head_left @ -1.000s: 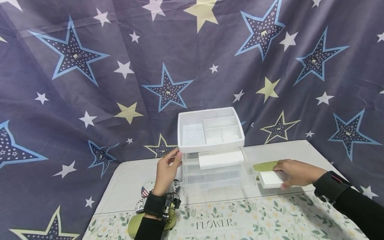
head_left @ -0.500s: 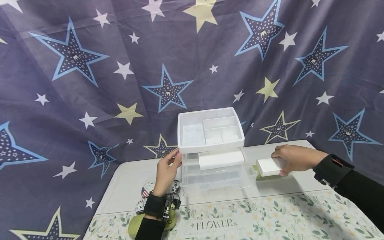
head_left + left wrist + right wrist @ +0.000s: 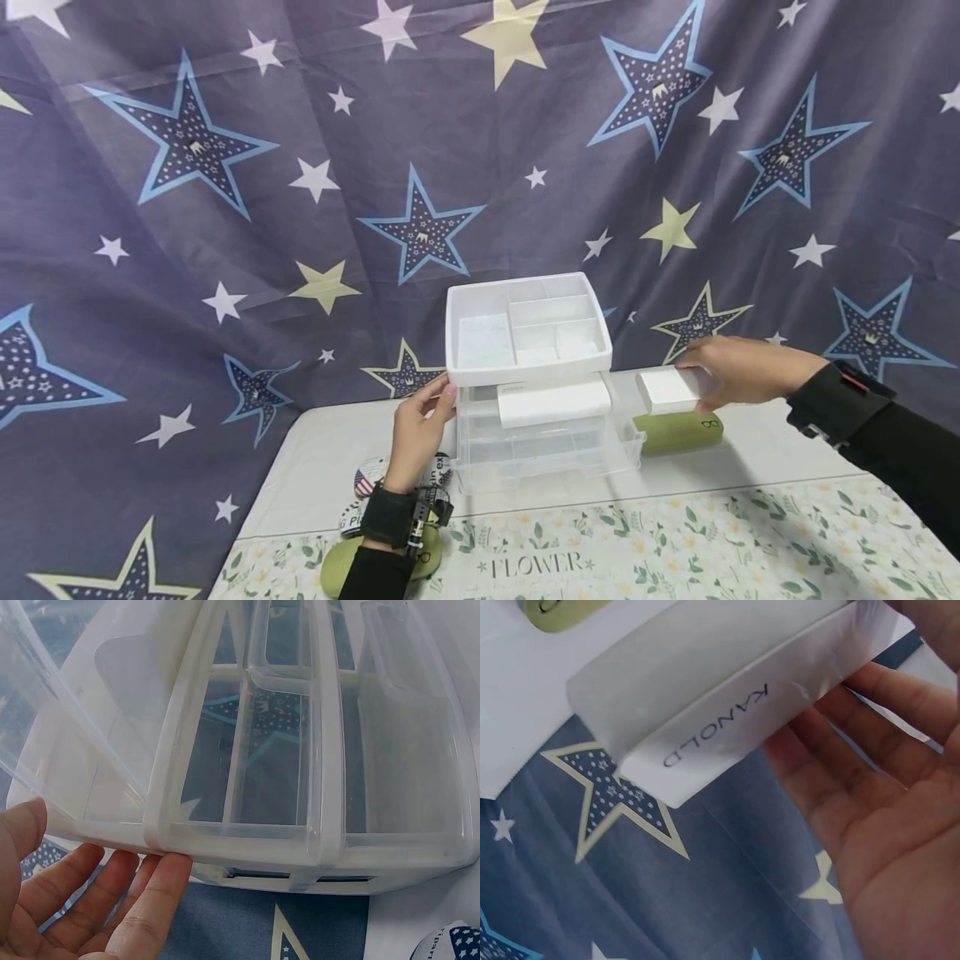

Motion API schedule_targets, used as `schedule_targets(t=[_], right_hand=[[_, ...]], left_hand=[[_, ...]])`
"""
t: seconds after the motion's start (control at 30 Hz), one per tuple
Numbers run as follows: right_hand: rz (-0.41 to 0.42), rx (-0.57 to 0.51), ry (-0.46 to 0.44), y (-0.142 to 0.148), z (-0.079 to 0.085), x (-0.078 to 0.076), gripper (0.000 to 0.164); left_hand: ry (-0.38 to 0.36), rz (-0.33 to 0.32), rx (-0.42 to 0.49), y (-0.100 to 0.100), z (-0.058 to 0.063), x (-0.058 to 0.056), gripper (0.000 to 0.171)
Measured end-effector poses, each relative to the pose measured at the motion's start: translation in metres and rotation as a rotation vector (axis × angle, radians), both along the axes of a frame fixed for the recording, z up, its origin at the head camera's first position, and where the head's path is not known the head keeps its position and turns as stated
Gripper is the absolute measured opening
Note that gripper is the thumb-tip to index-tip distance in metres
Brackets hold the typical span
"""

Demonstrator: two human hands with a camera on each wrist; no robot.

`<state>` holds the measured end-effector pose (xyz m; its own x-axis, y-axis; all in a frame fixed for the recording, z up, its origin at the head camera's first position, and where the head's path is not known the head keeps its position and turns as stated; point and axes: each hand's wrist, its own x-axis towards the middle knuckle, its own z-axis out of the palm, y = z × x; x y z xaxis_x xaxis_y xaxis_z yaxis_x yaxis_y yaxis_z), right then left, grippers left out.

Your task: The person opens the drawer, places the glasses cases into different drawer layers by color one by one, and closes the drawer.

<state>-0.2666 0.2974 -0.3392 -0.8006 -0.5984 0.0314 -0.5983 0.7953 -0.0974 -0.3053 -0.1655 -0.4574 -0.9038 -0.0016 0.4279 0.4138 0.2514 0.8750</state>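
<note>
My left hand (image 3: 420, 427) rests its fingers against the left side of a white and clear plastic drawer organizer (image 3: 540, 375), just below its top tray. The left wrist view shows the fingertips (image 3: 169, 874) at the organizer's edge. My right hand (image 3: 753, 367) grips a small white box (image 3: 664, 392) between thumb and fingers, right of the organizer. Handwritten lettering, "KANOLD", marks the box's side (image 3: 720, 731) in the right wrist view. In front of that box lies a green glasses case (image 3: 678, 432). Another white box (image 3: 555, 402) sits inside the organizer under the tray.
Beside my left wrist are printed round items (image 3: 367, 477) with flag and lettering patterns. A second green glasses case (image 3: 341, 565) lies partly under my left forearm. A star-patterned curtain (image 3: 420, 225) hangs behind the table (image 3: 540, 542). A clear drawer (image 3: 555, 467) juts forward.
My right hand has carried the white box up and back, from in front of the green glasses case to behind it, so the case shows more. The left hand stays at the organizer.
</note>
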Motion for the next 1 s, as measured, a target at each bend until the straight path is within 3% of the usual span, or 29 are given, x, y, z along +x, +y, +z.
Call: schedule_targets(t=[0.27,0.57,0.8,1.0], right_hand=[[0.045,-0.004,0.024,-0.006,0.020,-0.004,0.042],[0.037,-0.020,0.033,-0.013,0.040,0.000,0.045],[0.059,-0.012,0.067,-0.024,0.046,0.001,0.051],[0.104,-0.025,0.075,-0.035,0.050,0.001,0.045]], left_hand=[[-0.011,0.007,0.000,-0.002,-0.001,0.001,0.048],[-0.014,0.000,-0.004,0.000,0.000,0.000,0.048],[-0.006,-0.007,0.007,0.000,0.001,0.001,0.046],[-0.022,-0.011,0.018,0.001,0.001,0.001,0.041]])
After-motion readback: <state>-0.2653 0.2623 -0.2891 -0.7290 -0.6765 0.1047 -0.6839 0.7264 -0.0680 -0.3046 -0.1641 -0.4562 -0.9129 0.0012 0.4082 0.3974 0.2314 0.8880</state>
